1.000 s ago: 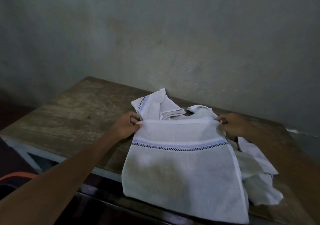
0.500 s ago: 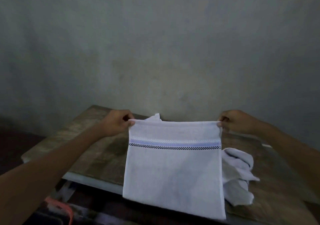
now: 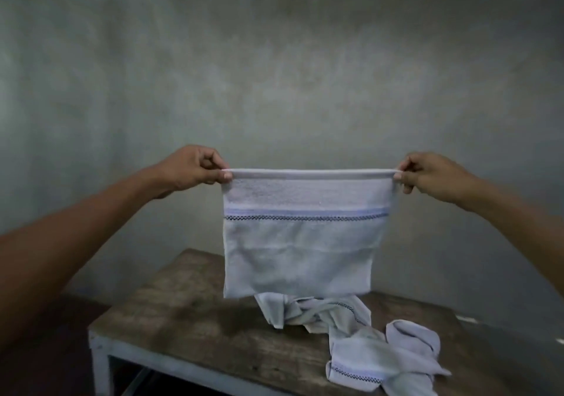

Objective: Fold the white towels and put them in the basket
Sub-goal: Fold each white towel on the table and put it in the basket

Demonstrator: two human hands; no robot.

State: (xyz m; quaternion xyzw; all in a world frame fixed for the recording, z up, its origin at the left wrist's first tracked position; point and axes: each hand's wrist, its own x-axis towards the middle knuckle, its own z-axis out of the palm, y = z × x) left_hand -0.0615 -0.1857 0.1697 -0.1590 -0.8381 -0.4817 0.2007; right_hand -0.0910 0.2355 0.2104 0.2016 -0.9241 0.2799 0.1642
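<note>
A white towel (image 3: 305,237) with a blue stripe and a dark checked line hangs doubled over in the air above the table. My left hand (image 3: 192,168) pinches its top left corner and my right hand (image 3: 427,176) pinches its top right corner, so the top edge is stretched taut between them. Its lower edge hangs just above a heap of crumpled white towels (image 3: 360,343) that lies on the table to the right. No basket is in view.
A worn wooden table (image 3: 189,328) with a pale painted frame stands against a grey plastered wall (image 3: 274,75). The table's left half is bare wood. The floor at the lower left is dark.
Both hands have lifted the towel from the table's front edge up into the air and spread it wide. The view has tilted up, and the orange thing at the lower left is out of sight.
</note>
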